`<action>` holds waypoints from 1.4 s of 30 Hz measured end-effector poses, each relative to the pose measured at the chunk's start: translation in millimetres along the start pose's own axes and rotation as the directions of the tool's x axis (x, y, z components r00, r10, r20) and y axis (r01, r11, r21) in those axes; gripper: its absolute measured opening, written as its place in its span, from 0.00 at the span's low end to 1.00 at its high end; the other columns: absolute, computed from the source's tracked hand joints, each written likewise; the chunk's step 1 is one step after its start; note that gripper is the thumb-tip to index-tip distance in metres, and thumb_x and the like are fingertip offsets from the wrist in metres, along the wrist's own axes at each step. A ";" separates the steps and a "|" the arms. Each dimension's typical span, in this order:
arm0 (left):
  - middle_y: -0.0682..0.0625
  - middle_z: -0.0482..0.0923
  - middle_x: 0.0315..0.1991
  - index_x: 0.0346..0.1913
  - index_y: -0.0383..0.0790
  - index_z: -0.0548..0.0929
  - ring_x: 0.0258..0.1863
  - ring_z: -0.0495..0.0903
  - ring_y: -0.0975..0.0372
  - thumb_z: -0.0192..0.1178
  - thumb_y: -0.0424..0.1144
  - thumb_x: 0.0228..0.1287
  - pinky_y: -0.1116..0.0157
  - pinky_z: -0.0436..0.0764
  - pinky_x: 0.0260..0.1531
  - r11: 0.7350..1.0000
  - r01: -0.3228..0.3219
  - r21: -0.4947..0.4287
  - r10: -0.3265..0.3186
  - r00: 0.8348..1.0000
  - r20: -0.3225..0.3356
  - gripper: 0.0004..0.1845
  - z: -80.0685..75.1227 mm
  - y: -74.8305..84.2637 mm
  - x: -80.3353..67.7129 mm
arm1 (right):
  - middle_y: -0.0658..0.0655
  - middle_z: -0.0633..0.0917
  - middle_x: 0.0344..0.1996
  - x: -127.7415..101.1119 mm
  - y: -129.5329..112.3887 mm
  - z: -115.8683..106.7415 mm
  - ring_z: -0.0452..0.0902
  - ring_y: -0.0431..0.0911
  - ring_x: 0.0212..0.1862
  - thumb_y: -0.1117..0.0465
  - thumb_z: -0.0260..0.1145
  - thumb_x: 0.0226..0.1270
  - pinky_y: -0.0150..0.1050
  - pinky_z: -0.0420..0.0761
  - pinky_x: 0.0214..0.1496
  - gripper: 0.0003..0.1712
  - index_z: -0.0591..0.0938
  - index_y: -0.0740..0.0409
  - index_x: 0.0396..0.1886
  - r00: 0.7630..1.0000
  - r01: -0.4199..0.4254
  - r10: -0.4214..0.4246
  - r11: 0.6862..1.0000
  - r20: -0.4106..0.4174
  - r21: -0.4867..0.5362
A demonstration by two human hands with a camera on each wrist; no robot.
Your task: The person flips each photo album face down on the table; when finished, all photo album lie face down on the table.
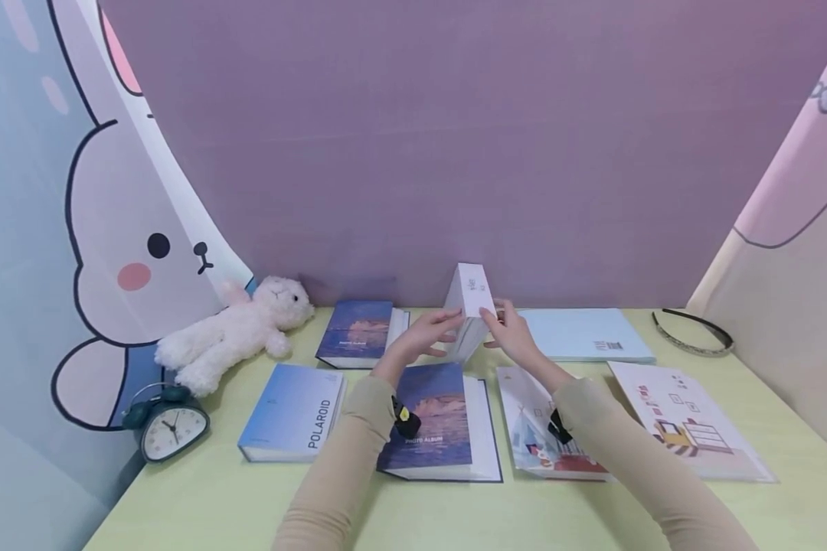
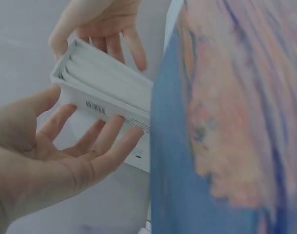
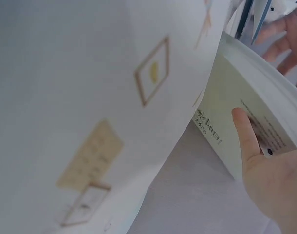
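Hands are tilting a white photo album (image 1: 470, 306) upright at the far middle of the worktop (image 1: 200, 505) — left hand (image 1: 427, 337) cradling it on nearly straight fingers, right hand (image 1: 513, 333) pinching its far edge — steadier gripped lower, I judge.

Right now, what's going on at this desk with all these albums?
A person is holding a white album up off the green desk between both hands, the left hand under it and the right hand on its other side. It is tilted, near the back wall. Other albums lie flat around it: a blue-and-pink one right below, a Polaroid one to its left. A plush lamb and a clock sit at the left edge.
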State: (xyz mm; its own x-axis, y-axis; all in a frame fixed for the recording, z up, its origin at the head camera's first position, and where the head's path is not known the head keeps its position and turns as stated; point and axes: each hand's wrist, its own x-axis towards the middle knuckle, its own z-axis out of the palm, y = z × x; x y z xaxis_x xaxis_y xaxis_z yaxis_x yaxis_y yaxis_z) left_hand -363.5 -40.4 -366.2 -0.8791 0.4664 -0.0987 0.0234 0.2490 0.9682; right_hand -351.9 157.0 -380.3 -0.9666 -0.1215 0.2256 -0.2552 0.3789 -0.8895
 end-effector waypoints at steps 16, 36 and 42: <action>0.47 0.63 0.69 0.65 0.46 0.71 0.69 0.59 0.51 0.51 0.39 0.71 0.45 0.71 0.59 0.999 0.005 0.046 -0.007 0.999 0.048 0.21 -26.7 -28.0 -6.1 | 0.70 0.76 0.55 -2.9 0.9 -0.1 0.83 0.53 0.35 0.38 0.61 0.62 0.46 0.84 0.38 0.49 0.57 0.64 0.72 0.999 -0.012 0.019 0.985 0.036 -0.172; 0.40 0.66 0.66 0.67 0.36 0.66 0.65 0.67 0.50 0.53 0.35 0.68 0.54 0.73 0.60 0.954 0.112 0.277 -0.124 0.992 0.027 0.25 -40.7 -39.3 -12.7 | 0.70 0.62 0.68 0.6 10.3 -7.5 0.55 0.63 0.69 0.45 0.59 0.65 0.56 0.60 0.69 0.43 0.60 0.70 0.68 0.976 -0.154 0.191 0.942 0.100 -0.299; 0.38 0.65 0.66 0.68 0.36 0.64 0.64 0.68 0.49 0.53 0.36 0.68 0.54 0.73 0.59 0.959 0.130 0.253 -0.139 0.990 0.018 0.27 -42.7 -42.1 -13.0 | 0.69 0.61 0.69 1.0 11.2 -9.2 0.53 0.63 0.70 0.45 0.59 0.65 0.56 0.58 0.70 0.42 0.59 0.68 0.69 0.969 -0.175 0.215 0.943 0.117 -0.284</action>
State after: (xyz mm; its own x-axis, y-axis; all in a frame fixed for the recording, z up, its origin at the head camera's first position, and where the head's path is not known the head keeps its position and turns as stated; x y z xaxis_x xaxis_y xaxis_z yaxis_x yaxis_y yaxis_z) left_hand -373.4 -93.2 -395.9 -0.8650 0.4428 -0.2362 0.0291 0.5142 0.8572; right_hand -356.0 169.5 -386.4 -0.9894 -0.1437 -0.0194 -0.0778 0.6388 -0.7654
